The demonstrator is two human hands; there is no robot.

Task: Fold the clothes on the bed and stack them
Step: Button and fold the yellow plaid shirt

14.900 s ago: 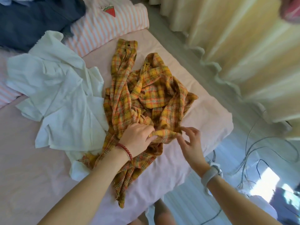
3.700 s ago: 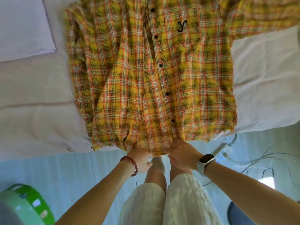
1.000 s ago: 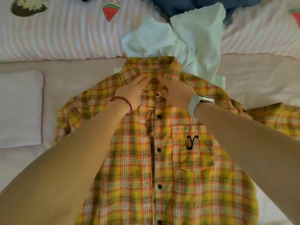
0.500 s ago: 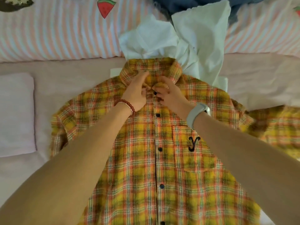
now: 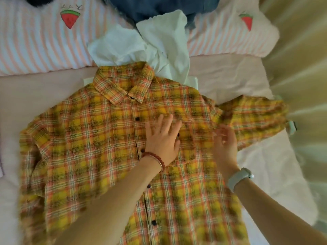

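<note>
A yellow and orange plaid shirt [image 5: 99, 142] lies spread front-up and buttoned on the pink bed [image 5: 230, 76], collar toward the pillows. My left hand [image 5: 163, 138] lies flat, fingers straight, on the chest over the pocket. Just right of it, my right hand [image 5: 224, 144] hovers or brushes the cloth near the armpit, fingers loosely spread and blurred. One sleeve [image 5: 256, 119] stretches out to the right. A crumpled white garment [image 5: 150, 48] lies behind the collar.
Striped pillows with watermelon prints [image 5: 44, 41] line the head of the bed, with dark blue clothing [image 5: 159, 7] on them. A yellow curtain [image 5: 300, 50] hangs at the right. The bed edge runs down the right side.
Both hands left the collar button and came down toward me: the left now flat on the chest, the right beside the right sleeve. The view shifted left.
</note>
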